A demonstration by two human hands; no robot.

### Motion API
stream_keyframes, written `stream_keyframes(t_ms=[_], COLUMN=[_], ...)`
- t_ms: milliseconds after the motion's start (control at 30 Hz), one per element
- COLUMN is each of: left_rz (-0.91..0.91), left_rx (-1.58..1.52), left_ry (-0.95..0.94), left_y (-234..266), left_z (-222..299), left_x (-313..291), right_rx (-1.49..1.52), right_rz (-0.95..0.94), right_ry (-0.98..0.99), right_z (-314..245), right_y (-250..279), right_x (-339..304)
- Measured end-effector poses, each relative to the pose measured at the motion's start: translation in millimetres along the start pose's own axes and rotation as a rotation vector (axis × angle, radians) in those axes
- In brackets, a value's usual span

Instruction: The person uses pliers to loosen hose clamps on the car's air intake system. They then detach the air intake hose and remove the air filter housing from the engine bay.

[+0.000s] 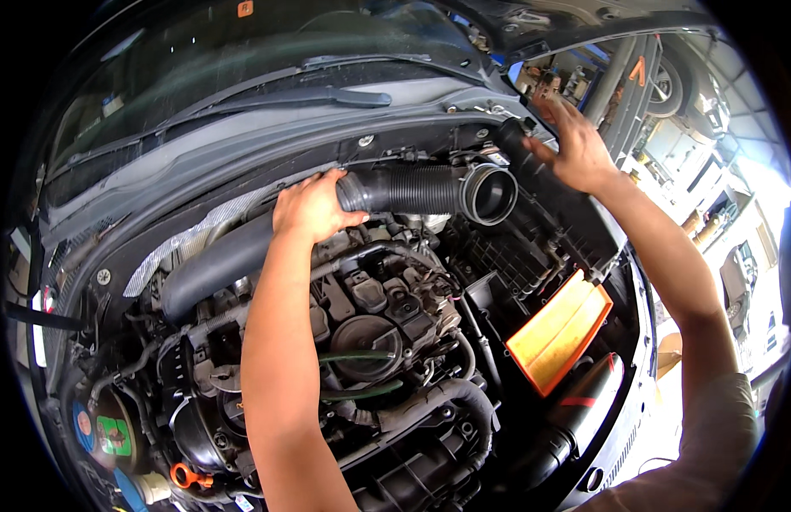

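- My left hand (308, 209) is closed over the near end of the black ribbed hose (421, 188), fingers across its top and thumb along its lower side.
- The hose lies to the right of that grip, its long axis running almost straight sideways from my fingers.
- Its wide round mouth (492, 196) is at the far end from my left grip, turned toward me and to the right.
- My right hand (579, 152) is nearer to that mouth than my left, just beyond it to the right and slightly farther from me.
- The right fingers are spread and raised, closed around nothing I can see; I cannot tell whether the thumb touches the black box cover (574, 209) beside it.
- Leftward from my left grip, a smooth black tube (220, 260) slants back toward me.
- Below the hose, on my side of it, sits the engine (365, 299).
- Nearer me than my right hand, well apart from it, the orange-edged filter (559, 333) lies tilted.
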State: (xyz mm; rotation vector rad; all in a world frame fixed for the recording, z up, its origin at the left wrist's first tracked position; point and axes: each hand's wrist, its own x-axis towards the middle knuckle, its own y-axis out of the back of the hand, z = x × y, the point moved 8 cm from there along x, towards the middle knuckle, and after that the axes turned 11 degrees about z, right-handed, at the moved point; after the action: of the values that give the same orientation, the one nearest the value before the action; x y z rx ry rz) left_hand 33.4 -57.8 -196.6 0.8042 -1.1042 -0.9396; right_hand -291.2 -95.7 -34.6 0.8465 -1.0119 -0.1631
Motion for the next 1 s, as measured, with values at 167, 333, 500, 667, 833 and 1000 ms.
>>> stream_keyframes(t_ms=[167,333,500,667,833,1000], left_rz=[0.065,0.034,0.083,0.161,0.172,0.188], left_rx=[0.033,0.004,0.017,0.026,0.038,0.003], left_ry=[-0.037,-0.032,-0.056,-0.130,-0.164,-0.200], left_y=[1,-5,-10,-11,-13,-22], left_z=[2,-2,-7,-2,-2,-4], left_x=[2,5,8,8,9,12], right_rx=[0.371,0.213,0.511,0.399,0.380,0.178], right_rz=[-0.467,-1.238,-1.331,-0.981,-0.943,-0.772], right_ry=[0.174,0.167,-0.087,0.056,0.030,0.227], right_z=[-110,-172,-185,-186,-188,-205], right_y=[-85,-199,-228,-219,-209,-204], right_x=[65,57,38,45,34,32])
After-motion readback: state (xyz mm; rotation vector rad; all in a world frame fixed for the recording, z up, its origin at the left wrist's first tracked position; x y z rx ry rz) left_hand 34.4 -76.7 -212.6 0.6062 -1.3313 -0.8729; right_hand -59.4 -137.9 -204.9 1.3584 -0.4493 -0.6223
